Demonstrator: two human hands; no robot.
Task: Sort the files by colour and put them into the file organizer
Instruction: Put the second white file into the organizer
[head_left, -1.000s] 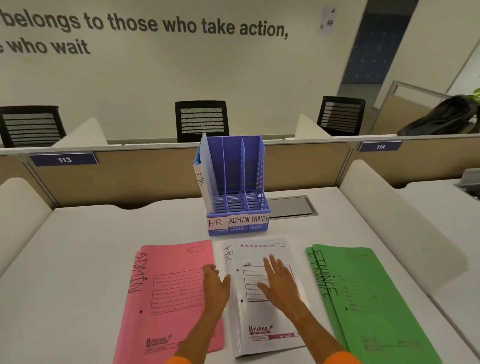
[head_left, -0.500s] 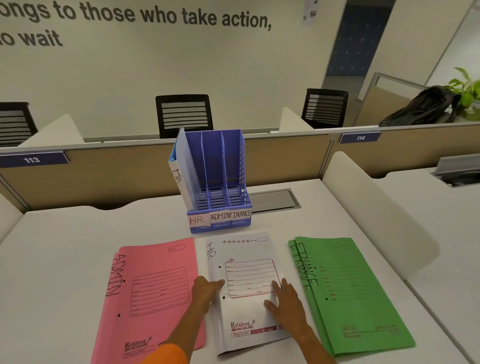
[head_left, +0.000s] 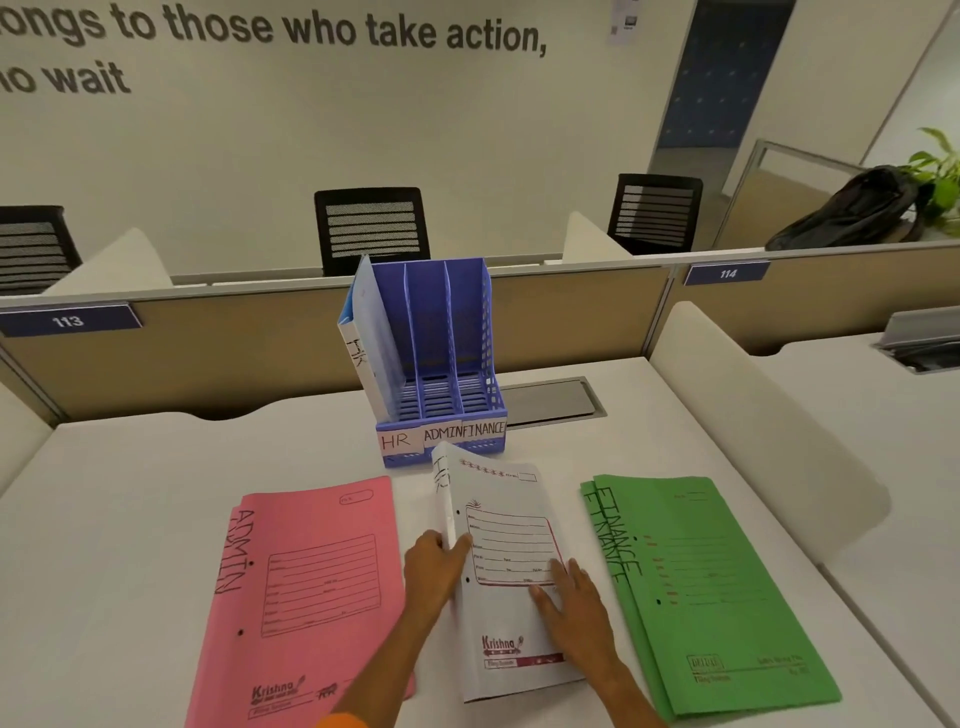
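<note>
A white file marked HR (head_left: 506, 540) lies mid-desk with its left spine edge lifted. My left hand (head_left: 434, 569) grips that raised edge, thumb on top. My right hand (head_left: 569, 603) rests flat on the file's lower right part. Left of it lie pink files marked ADMIN (head_left: 306, 597); to the right, green files marked FINANCE (head_left: 706, 587). Behind them stands a blue three-slot file organizer (head_left: 441, 358) labelled HR, ADMIN, FINANCE. A white HR file (head_left: 363, 338) leans in its left slot; the other two slots look empty.
A grey cable hatch (head_left: 550, 402) is set in the white desk (head_left: 130, 493) behind the organizer. White dividers (head_left: 753, 415) flank the desk, with a beige partition (head_left: 208, 353) at the back. Black chairs stand beyond it, and a black bag (head_left: 857, 208) at the far right.
My left hand has slid under the white file's left edge and lifted it off the desk. My right hand has moved down toward the file's lower right.
</note>
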